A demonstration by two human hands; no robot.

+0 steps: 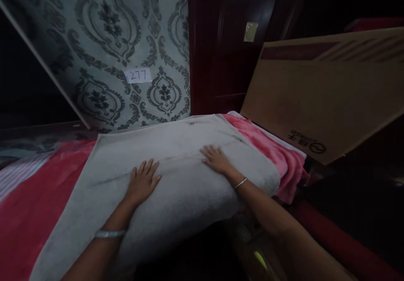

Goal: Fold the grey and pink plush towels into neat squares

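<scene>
A light grey cloth (189,188) lies spread over a raised surface, its near side hanging down over the front edge. Dark crease-like marks run across its middle. My left hand (143,182) rests palm down on the left half of the cloth, fingers spread. On the right half, my right hand (216,159) also lies flat with its fingers apart, slightly blurred. Neither hand grips anything. Under the grey cloth, a red-pink blanket (47,201) shows at the left, and its pink folds come out again at the right.
A large cardboard box (325,91) leans at the right, close to the blanket's end. Behind the cloth stand a patterned wall (135,32) with a paper label (139,75) reading 277, and a dark red door (221,41). Striped fabric (22,171) lies at far left.
</scene>
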